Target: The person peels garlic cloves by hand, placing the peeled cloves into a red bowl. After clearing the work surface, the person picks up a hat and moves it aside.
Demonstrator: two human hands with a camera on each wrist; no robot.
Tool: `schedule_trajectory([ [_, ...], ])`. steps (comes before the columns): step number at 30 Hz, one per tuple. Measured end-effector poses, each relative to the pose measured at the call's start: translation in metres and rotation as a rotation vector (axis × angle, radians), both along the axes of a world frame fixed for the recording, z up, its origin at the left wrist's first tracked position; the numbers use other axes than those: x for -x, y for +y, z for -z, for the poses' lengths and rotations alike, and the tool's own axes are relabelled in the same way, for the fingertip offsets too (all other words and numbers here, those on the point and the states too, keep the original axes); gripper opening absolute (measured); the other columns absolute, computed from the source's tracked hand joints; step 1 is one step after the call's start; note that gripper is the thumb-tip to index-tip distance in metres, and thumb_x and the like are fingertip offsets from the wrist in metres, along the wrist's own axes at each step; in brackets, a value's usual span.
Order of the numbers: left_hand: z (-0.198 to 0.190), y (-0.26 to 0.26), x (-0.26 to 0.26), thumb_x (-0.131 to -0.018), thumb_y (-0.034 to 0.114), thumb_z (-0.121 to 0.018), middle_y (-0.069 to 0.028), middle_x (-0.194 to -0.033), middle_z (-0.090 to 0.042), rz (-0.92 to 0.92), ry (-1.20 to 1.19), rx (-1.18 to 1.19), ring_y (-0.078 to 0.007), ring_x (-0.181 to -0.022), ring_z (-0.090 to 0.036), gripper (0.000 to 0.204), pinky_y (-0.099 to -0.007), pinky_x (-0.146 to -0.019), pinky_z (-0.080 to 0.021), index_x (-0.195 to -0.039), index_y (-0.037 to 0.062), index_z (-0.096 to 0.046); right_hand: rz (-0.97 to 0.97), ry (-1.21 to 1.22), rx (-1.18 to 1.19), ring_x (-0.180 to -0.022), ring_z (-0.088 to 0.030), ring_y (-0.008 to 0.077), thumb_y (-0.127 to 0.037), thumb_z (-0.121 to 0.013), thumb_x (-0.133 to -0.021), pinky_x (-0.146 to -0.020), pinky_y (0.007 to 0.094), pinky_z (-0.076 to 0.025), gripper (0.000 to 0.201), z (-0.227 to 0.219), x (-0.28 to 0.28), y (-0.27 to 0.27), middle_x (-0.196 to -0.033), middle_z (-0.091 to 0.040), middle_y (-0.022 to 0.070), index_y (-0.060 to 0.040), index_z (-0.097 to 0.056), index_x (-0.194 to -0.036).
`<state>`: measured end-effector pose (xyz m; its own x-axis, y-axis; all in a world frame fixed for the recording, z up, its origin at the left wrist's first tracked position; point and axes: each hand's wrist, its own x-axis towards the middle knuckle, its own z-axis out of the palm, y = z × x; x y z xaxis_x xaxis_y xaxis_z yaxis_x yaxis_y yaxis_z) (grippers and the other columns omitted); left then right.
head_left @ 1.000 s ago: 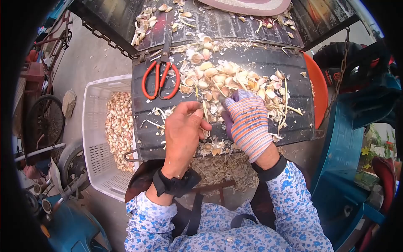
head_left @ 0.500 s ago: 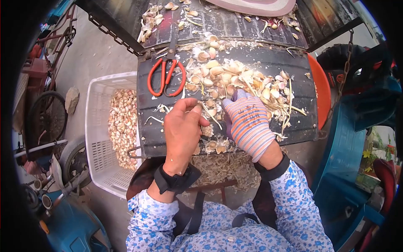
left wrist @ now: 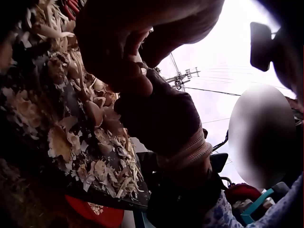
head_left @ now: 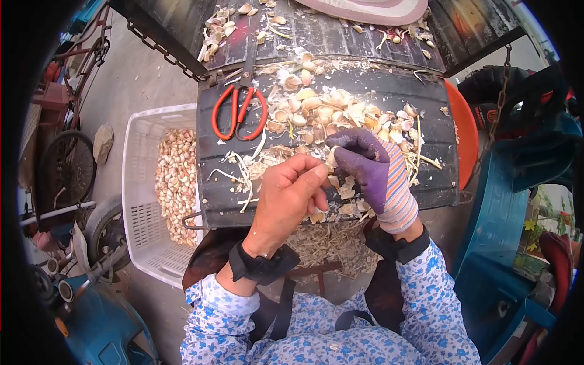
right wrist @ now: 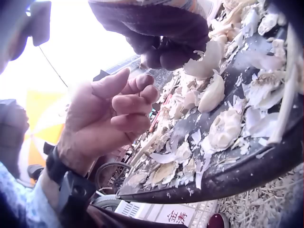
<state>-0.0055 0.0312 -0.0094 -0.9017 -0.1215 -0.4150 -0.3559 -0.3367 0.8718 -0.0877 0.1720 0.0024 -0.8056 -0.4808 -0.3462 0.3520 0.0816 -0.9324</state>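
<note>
In the head view the bare left hand (head_left: 289, 198) is at the near side of the dark metal surface (head_left: 228, 198), its thumb and fingertips beside a garlic clove (head_left: 332, 157). The gloved right hand (head_left: 380, 173), purple on the palm side, pinches that clove between thumb and fingers. Loosely bent fingers of the left hand (right wrist: 114, 107) show in the right wrist view, with nothing visible between them. The left wrist view has both hands close together, dark against the sky. Loose cloves and skins (head_left: 328, 112) lie in a pile just beyond the hands.
Red-handled scissors (head_left: 239, 115) lie left of the pile. A white crate (head_left: 137, 182) of cloves stands at the left, an orange basin (head_left: 463, 134) at the right. A hat (head_left: 377, 9) rests at the back. Chains hang at both sides.
The right hand has turned from back up to palm side showing and has come up with a clove. The left hand has moved right, towards it.
</note>
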Motion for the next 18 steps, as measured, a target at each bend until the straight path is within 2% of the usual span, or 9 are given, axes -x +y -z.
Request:
schedule_trajectory([
  [2,-0.003,0.001,0.003,-0.091,0.015,-0.054,-0.0052,-0.072,-0.061,0.011,-0.052,-0.105,-0.0085,-0.053,-0.058,0.017,-0.0192,-0.044,-0.04,-0.09,-0.0016,-0.059,0.001,0.034,0.019,-0.077,-0.053,0.008,-0.007,-0.058,-0.085,-0.067,0.0241,-0.046,0.019,0.001,-0.002,0.0,-0.084,-0.06,0.0029,-0.0015,-0.062,-0.103],
  [5,-0.003,0.004,0.005,-0.092,0.014,-0.053,-0.0069,-0.072,-0.062,0.024,-0.07,-0.211,-0.0102,-0.052,-0.059,0.017,-0.0191,-0.042,-0.041,-0.088,-0.0022,-0.059,-0.028,0.219,-0.007,-0.075,-0.057,0.0138,-0.006,-0.06,-0.083,-0.066,0.0275,-0.047,0.018,0.007,-0.004,0.005,-0.084,-0.061,0.0075,-0.0002,-0.061,-0.101],
  [8,-0.005,0.004,0.008,-0.091,0.01,-0.05,-0.0084,-0.072,-0.062,0.061,-0.117,-0.328,-0.0117,-0.05,-0.059,0.015,-0.0202,-0.041,-0.042,-0.087,-0.0022,-0.058,-0.119,0.54,-0.063,-0.074,-0.06,0.0233,-0.006,-0.061,-0.082,-0.065,0.0317,-0.047,0.017,0.008,-0.001,0.011,-0.084,-0.061,0.0128,0.0007,-0.061,-0.097],
  [11,-0.002,0.006,0.006,-0.088,0.006,-0.049,-0.0094,-0.071,-0.062,0.089,-0.091,-0.364,-0.0126,-0.048,-0.058,0.012,-0.0204,-0.041,-0.041,-0.085,-0.0022,-0.058,-0.167,0.693,-0.083,-0.074,-0.06,0.0308,-0.006,-0.062,-0.08,-0.065,0.0348,-0.047,0.016,0.009,0.0,0.016,-0.083,-0.06,0.0156,0.0003,-0.062,-0.095],
  [14,-0.006,0.013,0.005,-0.084,0.003,-0.048,-0.0098,-0.07,-0.062,0.063,-0.086,-0.263,-0.0132,-0.048,-0.058,0.01,-0.0208,-0.04,-0.04,-0.082,-0.0017,-0.057,-0.133,0.532,-0.071,-0.075,-0.06,0.0315,-0.007,-0.063,-0.079,-0.065,0.0353,-0.047,0.016,0.004,-0.006,0.016,-0.082,-0.06,0.0155,0.0006,-0.061,-0.093],
  [17,-0.005,0.02,0.003,-0.081,0.0,-0.046,-0.0093,-0.068,-0.06,0.025,-0.089,-0.207,-0.0127,-0.048,-0.057,0.01,-0.0213,-0.041,-0.038,-0.078,-0.0004,-0.055,-0.147,0.61,-0.144,-0.073,-0.06,0.0327,-0.008,-0.063,-0.079,-0.064,0.0349,-0.047,0.017,0.006,-0.01,0.017,-0.08,-0.059,0.0157,0.0004,-0.062,-0.094],
  [18,-0.002,0.027,0.0,-0.08,-0.001,-0.045,-0.0091,-0.068,-0.06,-0.019,-0.07,-0.194,-0.0124,-0.049,-0.057,0.011,-0.0214,-0.041,-0.038,-0.078,-0.0003,-0.055,-0.157,0.65,-0.138,-0.071,-0.06,0.0296,-0.008,-0.062,-0.08,-0.062,0.0341,-0.047,0.016,0.006,-0.011,0.016,-0.08,-0.06,0.0147,0.0003,-0.062,-0.094],
])
